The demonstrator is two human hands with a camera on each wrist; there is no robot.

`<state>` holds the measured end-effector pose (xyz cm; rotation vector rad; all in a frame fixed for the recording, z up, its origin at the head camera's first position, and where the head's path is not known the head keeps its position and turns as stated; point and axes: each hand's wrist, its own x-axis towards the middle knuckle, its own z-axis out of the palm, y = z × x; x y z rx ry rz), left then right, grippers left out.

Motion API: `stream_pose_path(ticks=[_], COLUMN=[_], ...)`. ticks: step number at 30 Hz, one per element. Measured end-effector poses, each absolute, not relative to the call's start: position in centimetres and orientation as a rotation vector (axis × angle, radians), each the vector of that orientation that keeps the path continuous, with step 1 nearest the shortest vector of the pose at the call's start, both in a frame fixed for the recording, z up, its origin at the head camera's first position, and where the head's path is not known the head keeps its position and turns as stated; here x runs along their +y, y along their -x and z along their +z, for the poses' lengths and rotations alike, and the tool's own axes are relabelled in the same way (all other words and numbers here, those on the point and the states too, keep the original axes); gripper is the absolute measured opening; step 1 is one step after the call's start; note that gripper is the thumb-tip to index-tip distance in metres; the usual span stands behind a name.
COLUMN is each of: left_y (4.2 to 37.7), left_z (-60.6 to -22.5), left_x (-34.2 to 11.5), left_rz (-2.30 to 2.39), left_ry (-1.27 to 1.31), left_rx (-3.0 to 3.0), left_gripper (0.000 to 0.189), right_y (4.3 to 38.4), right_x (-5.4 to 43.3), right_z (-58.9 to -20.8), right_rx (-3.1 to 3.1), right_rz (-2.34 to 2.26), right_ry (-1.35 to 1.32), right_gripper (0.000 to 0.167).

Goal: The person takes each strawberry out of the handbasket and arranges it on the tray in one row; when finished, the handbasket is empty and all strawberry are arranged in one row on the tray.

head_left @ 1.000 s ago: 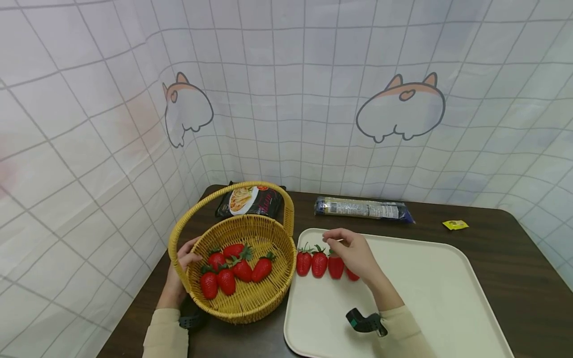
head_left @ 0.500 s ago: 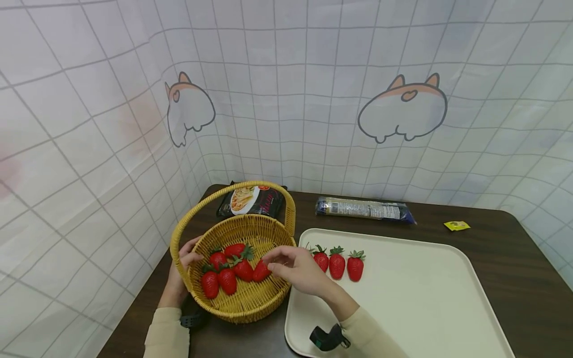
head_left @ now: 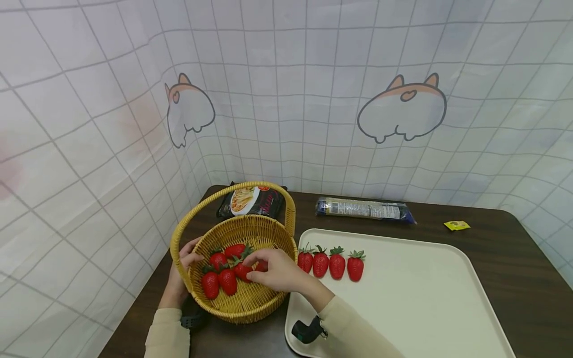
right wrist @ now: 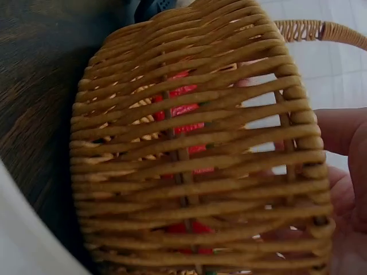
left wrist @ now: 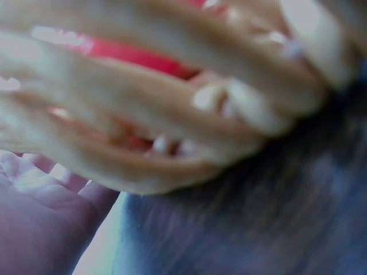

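A yellow wicker basket (head_left: 250, 308) with a tall arched handle holds several red strawberries (head_left: 210, 285) with green leaves. My left hand (head_left: 175, 276) grips its left rim, fingers over the edge; the left wrist view shows the blurred weave and part of the palm (left wrist: 51, 217). Over the basket's right rim reaches my right hand (head_left: 277, 271). Its thumb and fingers stand apart above the strawberries, tips beside the middle one, another berry showing between them. In the right wrist view the basket wall (right wrist: 200, 154) covers the fingertips; whether they touch fruit is hidden.
Several strawberries (head_left: 337, 266) stand in a row on the cream tray (head_left: 416, 293), right of the basket. Behind lie a black food packet (head_left: 264, 201), a long clear-and-blue packet (head_left: 364, 209) and a small yellow sachet (head_left: 456, 225). A white grid curtain closes off the back.
My right hand has left the last strawberry of the tray row and moved left into the basket, then further in towards the middle berry. The left hand keeps its grip on the rim.
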<state>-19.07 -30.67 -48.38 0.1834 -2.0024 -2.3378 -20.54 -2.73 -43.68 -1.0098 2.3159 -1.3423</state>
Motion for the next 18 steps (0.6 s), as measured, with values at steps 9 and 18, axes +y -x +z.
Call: stream_pose_path(ticks=[9, 18], left_y=[18.7, 18.7], left_z=[-48.0, -47.9], left_x=[-30.4, -30.4], left_rz=[-2.357, -2.334], left_ry=[-0.208, -0.185], left_rx=[-1.978, -1.987], left_gripper=[0.045, 0.045], right_y=[21.6, 22.1], right_x=[-3.7, -4.3], right_z=[-43.8, -44.1], right_rx=[2.255, 2.148], right_rz=[-1.312, -1.287], right_ry=[0.957, 0.972], right_gripper=[0.027, 0.041])
